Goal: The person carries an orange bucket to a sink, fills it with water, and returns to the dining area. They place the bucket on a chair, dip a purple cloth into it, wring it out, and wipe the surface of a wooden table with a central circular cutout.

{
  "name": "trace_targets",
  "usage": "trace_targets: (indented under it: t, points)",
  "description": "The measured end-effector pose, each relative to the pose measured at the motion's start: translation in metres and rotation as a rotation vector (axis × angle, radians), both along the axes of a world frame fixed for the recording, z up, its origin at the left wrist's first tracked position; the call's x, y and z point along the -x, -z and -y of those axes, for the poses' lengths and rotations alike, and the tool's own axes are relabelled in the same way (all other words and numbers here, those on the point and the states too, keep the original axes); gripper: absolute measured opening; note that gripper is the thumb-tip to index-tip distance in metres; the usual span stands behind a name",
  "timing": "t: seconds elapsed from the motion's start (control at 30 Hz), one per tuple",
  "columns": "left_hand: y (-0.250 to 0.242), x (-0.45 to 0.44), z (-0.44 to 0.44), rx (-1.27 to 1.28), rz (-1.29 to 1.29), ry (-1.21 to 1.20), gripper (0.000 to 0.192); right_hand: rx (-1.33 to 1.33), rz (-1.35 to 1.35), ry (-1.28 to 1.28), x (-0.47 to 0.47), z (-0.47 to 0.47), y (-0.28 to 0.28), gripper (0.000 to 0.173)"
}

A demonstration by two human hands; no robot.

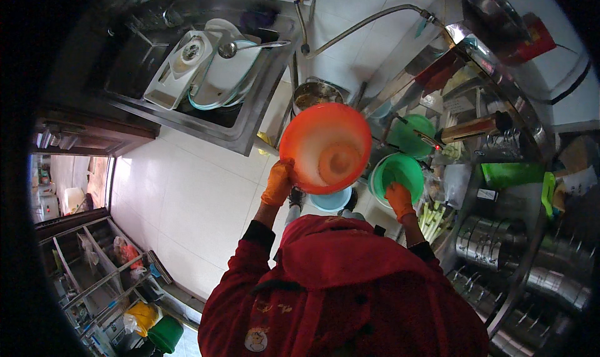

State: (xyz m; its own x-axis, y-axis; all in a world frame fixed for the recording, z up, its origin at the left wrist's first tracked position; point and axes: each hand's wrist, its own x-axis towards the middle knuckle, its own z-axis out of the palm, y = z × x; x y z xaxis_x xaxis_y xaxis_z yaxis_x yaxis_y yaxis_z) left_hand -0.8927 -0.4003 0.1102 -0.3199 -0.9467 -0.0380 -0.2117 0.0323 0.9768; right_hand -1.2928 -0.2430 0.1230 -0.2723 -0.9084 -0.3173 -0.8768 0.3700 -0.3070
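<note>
My left hand (277, 183), in an orange rubber glove, grips the near left rim of a large orange plastic basin (307, 143). The basin is tipped so that its hollow faces up towards me, and only wet-looking marks show inside. To the right, my right hand (400, 200), gloved alike, holds the near rim of a green plastic bucket (408, 173); its fingers are partly out of sight inside. A pale rim shows around the bucket's left side. Between my feet on the floor stands a light blue basin (332, 201), partly covered by the orange one.
A steel sink (239, 136) at upper left holds white trays (161, 92) and a ladle (228, 50). Beyond the orange basin stands a metal pot (316, 94). Another green basin (415, 134), green-white vegetable stalks (432, 222) and shelves with steel pots (490, 244) crowd the right.
</note>
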Motion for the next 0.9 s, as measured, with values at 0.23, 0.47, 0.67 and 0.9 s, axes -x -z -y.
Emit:
trace_targets:
  t: [0.23,0.47,0.67,0.9]
  points:
    - [-0.044,-0.027,0.023,-0.143,-0.075,0.026,0.012,0.182,0.575,0.177,-0.021,0.075,-0.082,0.026]
    - [-0.094,-0.012,0.073,0.127,-0.12,0.275,0.021,0.398,0.574,-0.086,-0.059,0.173,-0.16,0.036]
    - [-0.107,-0.002,0.087,0.683,0.289,0.249,0.025,0.181,0.464,0.048,-0.073,0.186,-0.18,0.03]
    - [-0.08,0.007,0.012,-0.432,-0.303,-0.105,0.039,0.329,0.525,0.379,-0.079,0.166,-0.173,0.029]
